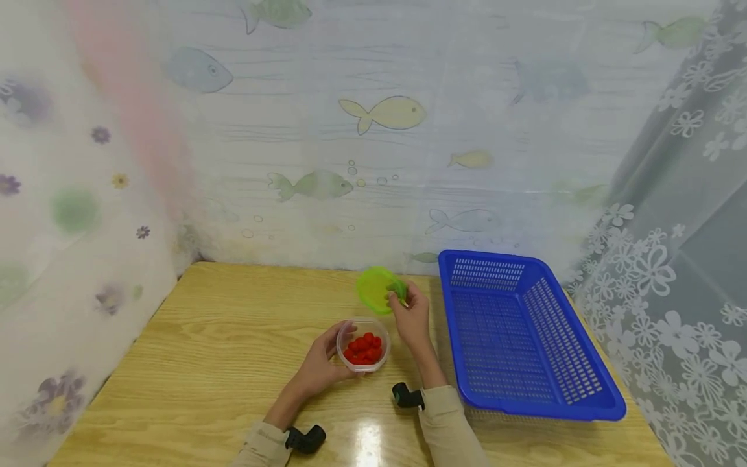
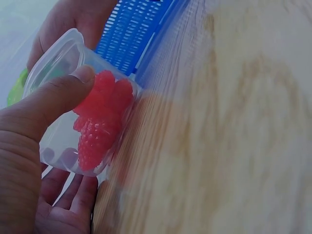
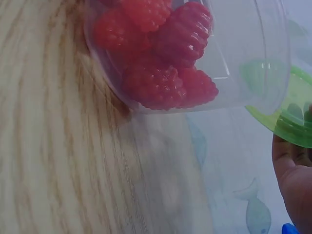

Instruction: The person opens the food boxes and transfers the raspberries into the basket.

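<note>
A clear plastic container [image 1: 345, 337] with several red raspberries [image 1: 363, 349] inside stands on the table in the head view. My left hand [image 1: 321, 364] grips it from the left; in the left wrist view the thumb lies along the near wall and the other fingers curl round beneath. Beyond the container, my right hand [image 1: 412, 318] pinches a translucent green lid [image 1: 373, 290] by its right edge, held up and apart from the container. The right wrist view shows the raspberries [image 3: 161, 58] through the wall, with the green lid [image 3: 292, 122] at the right.
To the right stands a large blue plastic basket [image 1: 452, 337] with slotted sides, close beside the right forearm. The wooden table [image 1: 204, 363] reaches back to a curtain [image 1: 373, 194] printed with fish. Lacy flowered fabric [image 1: 671, 324] hangs at the right.
</note>
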